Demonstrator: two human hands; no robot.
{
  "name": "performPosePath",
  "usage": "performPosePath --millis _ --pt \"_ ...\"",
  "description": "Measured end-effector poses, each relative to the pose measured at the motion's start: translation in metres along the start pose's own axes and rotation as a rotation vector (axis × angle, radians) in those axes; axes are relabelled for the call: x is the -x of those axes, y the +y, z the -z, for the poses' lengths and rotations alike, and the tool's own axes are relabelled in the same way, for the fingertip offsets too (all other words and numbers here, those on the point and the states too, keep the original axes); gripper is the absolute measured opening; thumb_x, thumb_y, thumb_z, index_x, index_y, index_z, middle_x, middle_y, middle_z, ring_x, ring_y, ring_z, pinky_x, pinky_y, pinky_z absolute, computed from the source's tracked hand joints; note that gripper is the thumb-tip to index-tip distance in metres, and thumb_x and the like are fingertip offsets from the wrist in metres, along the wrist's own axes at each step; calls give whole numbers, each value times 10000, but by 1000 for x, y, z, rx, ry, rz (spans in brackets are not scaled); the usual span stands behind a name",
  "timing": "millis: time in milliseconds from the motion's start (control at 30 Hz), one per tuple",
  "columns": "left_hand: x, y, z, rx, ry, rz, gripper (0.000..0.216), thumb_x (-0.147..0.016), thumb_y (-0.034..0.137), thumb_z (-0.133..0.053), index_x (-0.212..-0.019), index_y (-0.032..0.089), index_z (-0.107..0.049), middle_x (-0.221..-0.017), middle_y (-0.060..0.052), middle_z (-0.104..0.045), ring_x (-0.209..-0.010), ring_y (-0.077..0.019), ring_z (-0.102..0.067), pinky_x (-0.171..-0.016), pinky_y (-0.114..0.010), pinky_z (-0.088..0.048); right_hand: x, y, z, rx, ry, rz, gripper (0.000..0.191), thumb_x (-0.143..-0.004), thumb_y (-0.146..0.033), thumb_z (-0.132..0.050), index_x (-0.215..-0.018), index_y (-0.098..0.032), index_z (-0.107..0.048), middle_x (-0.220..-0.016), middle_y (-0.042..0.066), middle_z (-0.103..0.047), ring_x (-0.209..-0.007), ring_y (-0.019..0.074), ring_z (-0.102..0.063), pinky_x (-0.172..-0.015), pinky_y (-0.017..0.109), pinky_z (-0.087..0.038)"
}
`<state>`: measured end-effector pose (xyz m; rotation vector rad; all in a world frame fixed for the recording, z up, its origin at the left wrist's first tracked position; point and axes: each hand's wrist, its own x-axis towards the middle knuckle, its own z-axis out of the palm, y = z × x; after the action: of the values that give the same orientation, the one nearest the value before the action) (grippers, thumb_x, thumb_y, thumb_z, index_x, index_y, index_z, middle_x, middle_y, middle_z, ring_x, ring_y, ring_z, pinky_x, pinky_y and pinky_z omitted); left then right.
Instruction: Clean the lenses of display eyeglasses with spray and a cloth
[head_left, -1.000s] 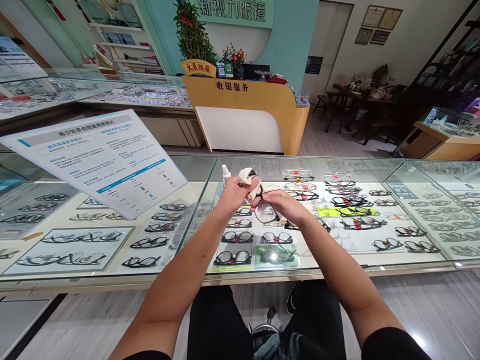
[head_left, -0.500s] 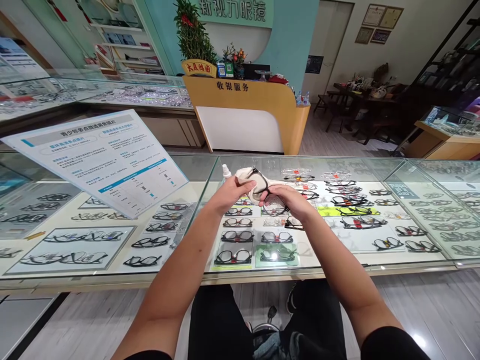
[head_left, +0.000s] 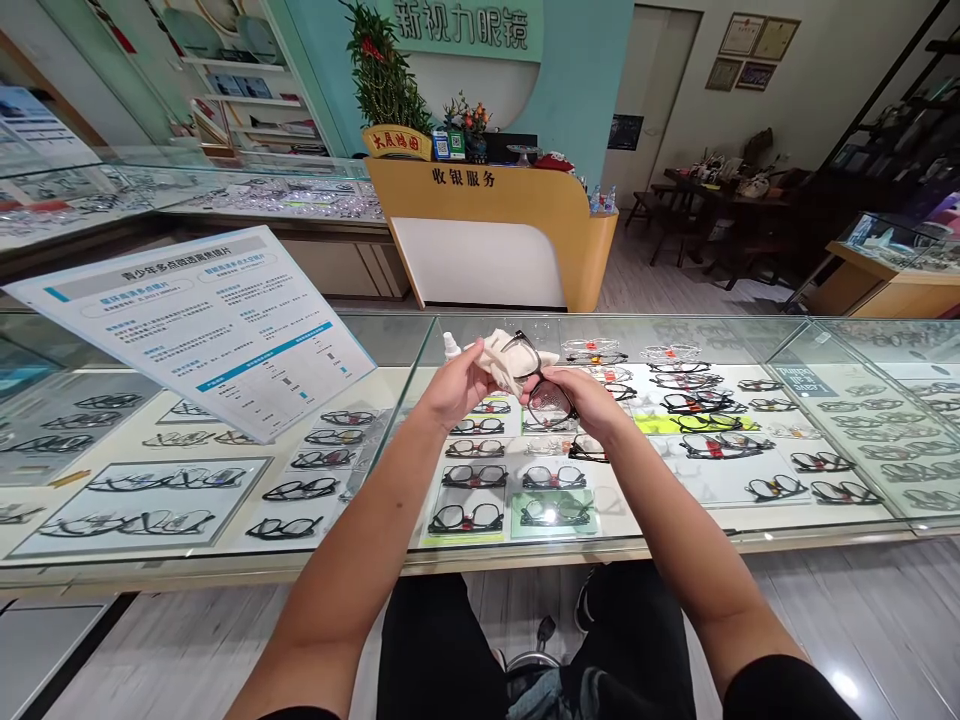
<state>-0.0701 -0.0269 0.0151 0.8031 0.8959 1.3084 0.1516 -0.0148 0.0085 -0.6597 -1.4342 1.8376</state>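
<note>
Dark-framed eyeglasses (head_left: 551, 404) are held tilted above the glass counter, gripped near the bridge by my right hand (head_left: 585, 398). Its fingers are closed on the frame. My left hand (head_left: 459, 386) is closed on a cream cleaning cloth (head_left: 504, 360), which lies bunched behind and against the upper lens. The lower lens hangs free of the cloth. Just behind my left hand stands a white bottle (head_left: 451, 345). Part of the left fingers is hidden by the cloth.
Beneath my hands is a glass display counter (head_left: 630, 545) with rows of eyeglasses (head_left: 466, 517). A printed sheet (head_left: 225, 330) stands tilted at the left. Across the aisle is a wooden cashier desk (head_left: 480, 195); another display case (head_left: 877, 275) stands at the right.
My left thumb has shifted left off the lens, and the cloth is spread more loosely behind the glasses. The right hand keeps its hold, nearly still.
</note>
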Motion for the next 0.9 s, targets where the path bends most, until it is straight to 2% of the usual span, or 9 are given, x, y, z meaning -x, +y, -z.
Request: performPosePath --millis 133,200,267,333,367,533,700,800,900 --pt "1 0 0 -10 -29 13 409 -1029 542 -730 -1057 134 -743 -951 -109 -817 -877 -223 -768 -804 -345 -638 0 0 0 7 -9 0 379 -892 -542 -765 -877 -173 -851 -819 73 -821 -822 197 -688 -827 315 -529" --pt "4 1 1 -39 -88 3 397 -926 507 -851 -1024 136 -750 -892 -86 -792 -838 -209 -746 -782 -324 -624 0 -1 0 10 -2 3 376 -898 -537 -758 -879 -173 -852 -829 72 -825 -824 195 -687 -830 315 -527" --pt "8 2 1 -82 -124 -30 408 -759 376 -987 -999 141 -755 -860 -53 -768 -811 -180 -720 -766 -290 -600 2 -3 -1 22 5 2 381 -911 -536 -746 -881 -171 -851 -834 74 -825 -826 197 -684 -839 320 -530" --pt "12 3 0 -119 -128 -66 490 -635 283 -1054 -1003 151 -760 -886 -32 -766 -828 -158 -711 -771 -261 -578 5 -4 -3 39 -6 13 380 -930 -533 -733 -886 -174 -848 -844 77 -823 -863 208 -693 -872 331 -537" --pt "14 3 -2 -133 -130 -76 516 -611 290 -1071 -999 154 -759 -892 -26 -765 -828 -151 -707 -764 -254 -567 6 -5 -5 45 -19 21 378 -939 -534 -729 -893 -178 -847 -852 78 -824 -882 214 -698 -888 337 -540" --pt "19 -3 -10 -205 -199 -58 532 -666 528 -1042 -902 161 -737 -724 -2 -692 -641 -151 -649 -651 -296 -519 11 -6 -12 68 -74 48 390 -967 -547 -710 -919 -189 -856 -891 75 -826 -887 210 -685 -879 332 -529" --pt "17 -11 -14 -247 -122 -122 496 -646 502 -1048 -807 162 -725 -663 -1 -661 -593 -120 -569 -567 -268 -421 10 -3 -14 97 -95 53 391 -960 -548 -705 -869 -195 -848 -859 70 -814 -852 212 -661 -868 342 -524" --pt "20 -15 -16 -293 -167 -166 466 -762 541 -980 -738 184 -682 -556 14 -597 -500 -122 -548 -527 -282 -410 10 -2 -16 108 -109 59 400 -951 -568 -710 -846 -204 -836 -856 68 -814 -853 220 -667 -890 356 -535" --pt "23 -18 -19 -306 -187 -198 516 -868 616 -882 -682 197 -644 -537 -5 -607 -436 -135 -550 -491 -302 -433 10 -2 -18 129 -130 76 402 -972 -560 -686 -854 -205 -834 -865 65 -816 -900 232 -699 -925 359 -530"
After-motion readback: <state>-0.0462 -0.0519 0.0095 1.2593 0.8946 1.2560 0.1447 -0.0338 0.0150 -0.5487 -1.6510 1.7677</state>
